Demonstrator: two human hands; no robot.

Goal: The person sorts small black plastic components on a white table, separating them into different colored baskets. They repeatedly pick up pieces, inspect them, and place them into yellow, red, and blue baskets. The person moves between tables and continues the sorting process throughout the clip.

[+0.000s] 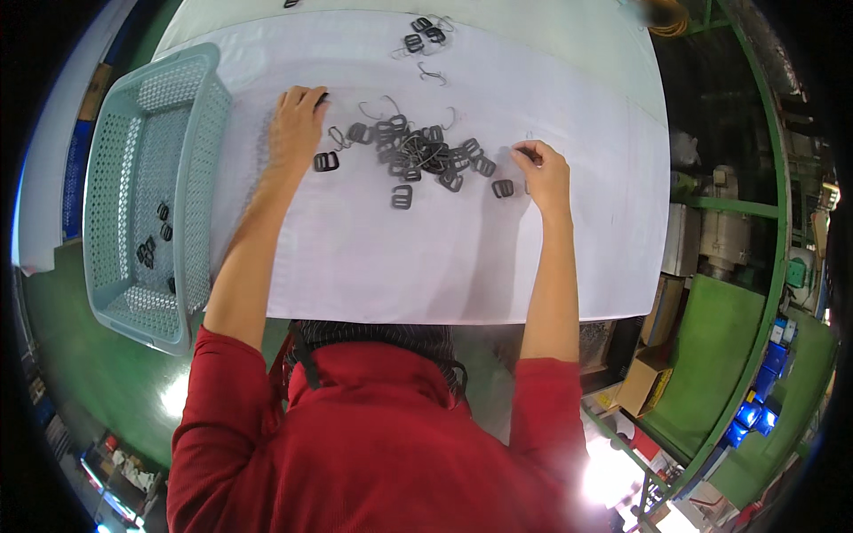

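A loose heap of black slide buckles [435,158] lies mid-table, with thin bent wire hooks [433,75] mixed in and scattered around. Left of the heap, my left hand [296,129] is closed, with a black buckle [322,99] showing at its fingertips. Just below that hand lie a single buckle [326,162] and a wire piece [337,138]. To the right of the heap, my right hand [544,173] pinches its fingers together; a bit of thin wire shows near them, but what they hold is unclear. One buckle [503,188] rests beside it.
A light teal plastic basket [203,178] stands at the table's left side, with several black pieces in it. A smaller group of buckles [413,42] lies at the far side of the white-covered table [355,266]. Green shelving [711,346] and boxes stand at the right.
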